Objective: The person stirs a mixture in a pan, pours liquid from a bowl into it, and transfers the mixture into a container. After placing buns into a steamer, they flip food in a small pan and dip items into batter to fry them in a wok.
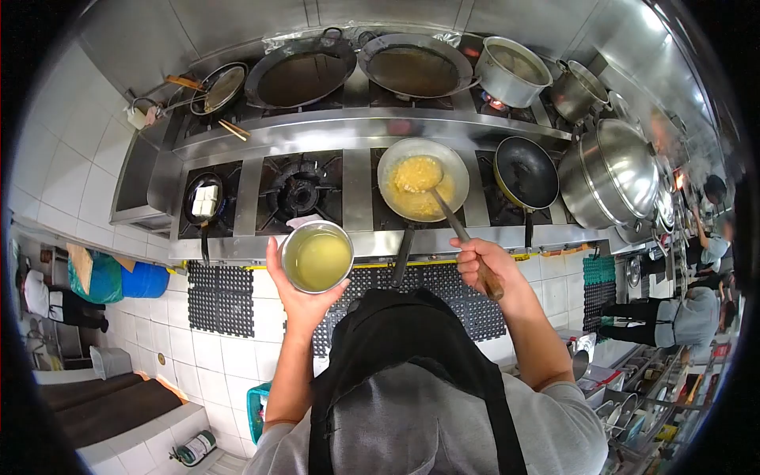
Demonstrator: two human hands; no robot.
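My left hand [303,304] is wrapped round a round metal container [318,257] of cloudy yellow liquid, held in front of the stove edge. A ladle [453,217] with a wooden grip is in my closed right hand [486,267]. Its bowl, full of lumpy yellow food [417,173], sits over a light-coloured frying pan [454,168] with more yellow mixture in it. The pan rests on a front burner, its dark handle pointing towards me. Beside it on the left is a bare burner [301,192].
A small black pan [208,180] with white blocks stands at front left, an empty dark pan [526,172] at front right. Two wide woks [265,75] and a steel pot [522,96] line the back. A large lidded steamer [606,178] and people [687,318] are to the right.
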